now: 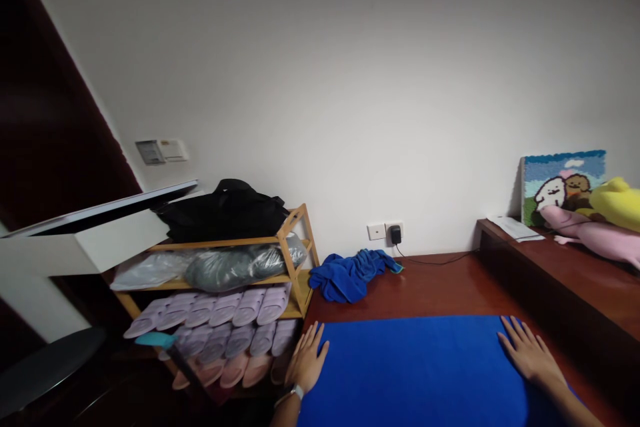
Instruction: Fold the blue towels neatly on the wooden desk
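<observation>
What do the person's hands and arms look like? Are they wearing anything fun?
The left hand and the right hand wear no gloves, and I see no rings. A narrow, pale, silvery wristband, maybe a watch, circles the left wrist. The right wrist looks bare. No sleeves show.

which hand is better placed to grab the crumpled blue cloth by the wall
Probably the left hand: it lies at the left edge of the flat blue cloth, near the crumpled blue cloth. The right hand lies at the opposite edge, clearly farther away.
</observation>
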`<state>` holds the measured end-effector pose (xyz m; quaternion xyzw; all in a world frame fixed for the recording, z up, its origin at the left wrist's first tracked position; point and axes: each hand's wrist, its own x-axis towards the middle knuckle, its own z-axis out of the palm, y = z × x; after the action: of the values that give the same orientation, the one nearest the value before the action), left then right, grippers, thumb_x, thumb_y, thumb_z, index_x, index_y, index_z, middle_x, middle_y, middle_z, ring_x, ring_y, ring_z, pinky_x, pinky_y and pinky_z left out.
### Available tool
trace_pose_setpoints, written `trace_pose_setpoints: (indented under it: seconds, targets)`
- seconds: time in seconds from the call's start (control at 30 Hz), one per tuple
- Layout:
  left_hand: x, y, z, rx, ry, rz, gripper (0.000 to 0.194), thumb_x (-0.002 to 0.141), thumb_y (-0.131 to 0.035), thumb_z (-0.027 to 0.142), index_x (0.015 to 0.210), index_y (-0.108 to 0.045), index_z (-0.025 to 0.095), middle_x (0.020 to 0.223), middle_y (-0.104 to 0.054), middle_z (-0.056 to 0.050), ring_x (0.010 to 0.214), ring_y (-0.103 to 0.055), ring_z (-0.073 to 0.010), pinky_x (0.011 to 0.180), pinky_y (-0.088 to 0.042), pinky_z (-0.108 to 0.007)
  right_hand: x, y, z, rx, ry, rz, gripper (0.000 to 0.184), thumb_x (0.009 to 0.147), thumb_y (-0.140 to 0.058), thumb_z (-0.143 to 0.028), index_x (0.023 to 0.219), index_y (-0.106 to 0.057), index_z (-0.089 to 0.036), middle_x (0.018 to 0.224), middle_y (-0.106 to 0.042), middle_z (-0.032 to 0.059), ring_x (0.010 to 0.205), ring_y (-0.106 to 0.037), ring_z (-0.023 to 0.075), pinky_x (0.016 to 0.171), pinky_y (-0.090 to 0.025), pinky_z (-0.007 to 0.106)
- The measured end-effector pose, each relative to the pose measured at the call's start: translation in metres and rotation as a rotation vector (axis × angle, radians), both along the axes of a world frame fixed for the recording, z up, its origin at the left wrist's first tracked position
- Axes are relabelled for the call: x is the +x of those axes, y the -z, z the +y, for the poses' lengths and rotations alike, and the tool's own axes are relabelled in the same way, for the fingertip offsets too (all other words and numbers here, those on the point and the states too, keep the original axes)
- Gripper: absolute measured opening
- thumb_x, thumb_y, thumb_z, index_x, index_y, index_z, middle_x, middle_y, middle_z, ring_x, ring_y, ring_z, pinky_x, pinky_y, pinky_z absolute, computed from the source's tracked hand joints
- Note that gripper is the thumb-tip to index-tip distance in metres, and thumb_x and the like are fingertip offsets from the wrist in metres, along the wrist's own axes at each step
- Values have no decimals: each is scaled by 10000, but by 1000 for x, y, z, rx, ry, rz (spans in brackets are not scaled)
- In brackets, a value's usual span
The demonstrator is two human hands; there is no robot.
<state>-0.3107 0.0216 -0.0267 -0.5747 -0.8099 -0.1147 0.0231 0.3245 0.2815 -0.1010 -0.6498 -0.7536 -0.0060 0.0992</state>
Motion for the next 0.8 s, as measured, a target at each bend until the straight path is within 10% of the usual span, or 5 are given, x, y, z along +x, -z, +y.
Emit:
trace_pose_setpoints:
  seconds: [0.8]
  targets:
    - [-2,1,0,4,-2,6,627,1052,-354,488,1618,-439,233,1702,-398,-71,1570,-369,-239,1307,-297,-466,-1,-3,-2,-53,4,-11,793,981,-152,-562,1663,-325,-198,1739,-296,57,1607,-250,292,1286,-253,528]
